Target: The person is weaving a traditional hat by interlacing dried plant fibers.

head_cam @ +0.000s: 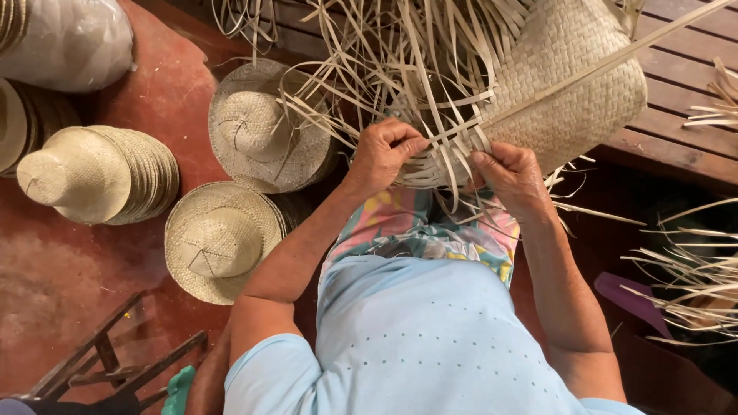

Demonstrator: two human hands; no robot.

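Red-brown floor [69,292] spreads under us on the left, and a slatted wooden tabletop [676,131] runs across the far right. We sit looking down over our pale blue shirt and patterned skirt at the work in our lap.

Our left hand [382,154] has its grip closed, fingers curled and pinched together on a few of the flat straw strips [384,69] right at the unfinished edge of the weave. Our right hand [511,177] is likewise clamped, thumb and fingers pressing strips against that same edge. The two hands sit close together, with the open edge between them.

That edge belongs to the half-woven straw piece [569,84], whose finished, tightly plaited body lies beyond and to the right of both hands, resting partly on the tabletop. So the woven body is nearer our right hand, while the loose strips fan out far and left, above our left hand. One long strip runs diagonally from the hands up toward the far right corner.

Farther out on the left, finished straw hats lie on the floor: one hat [265,127] just left of our left hand, another hat [219,242] nearer by our left elbow, and a nested stack of hats [96,175] farther left. More loose straw [692,284] lies on the right.
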